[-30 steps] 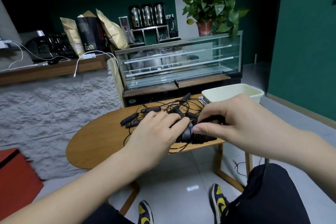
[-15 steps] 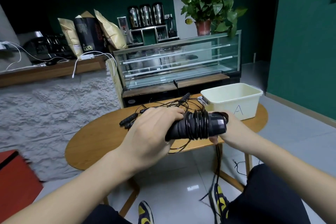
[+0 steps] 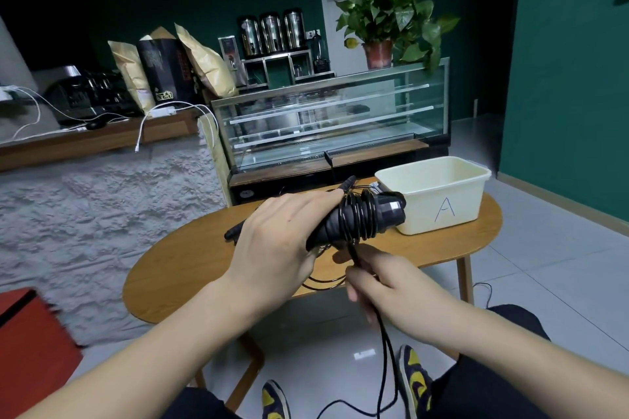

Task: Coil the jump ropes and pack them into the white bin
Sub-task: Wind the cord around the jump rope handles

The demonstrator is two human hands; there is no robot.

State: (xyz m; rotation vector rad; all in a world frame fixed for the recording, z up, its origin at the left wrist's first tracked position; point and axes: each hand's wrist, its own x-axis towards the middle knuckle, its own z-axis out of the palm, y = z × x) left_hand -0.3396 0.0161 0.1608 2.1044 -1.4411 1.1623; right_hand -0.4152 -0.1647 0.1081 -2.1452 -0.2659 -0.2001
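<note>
Left hand [image 3: 275,241] clamped on the rope handles [image 3: 360,219], right hand [image 3: 384,286] pinching the cord [image 3: 388,350] below, white bin [image 3: 439,194] at right of frame.

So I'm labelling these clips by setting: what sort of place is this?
Most likely a café or bakery counter area. A glass display case with empty shelves stands behind the wooden table, three steel drink urns sit on a rack, and large paper sacks lean on the counter.

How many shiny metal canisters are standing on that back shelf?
3, side by side on the metal rack behind the glass case: left canister, middle canister, right canister. Nothing seems to hide a fourth.
</note>
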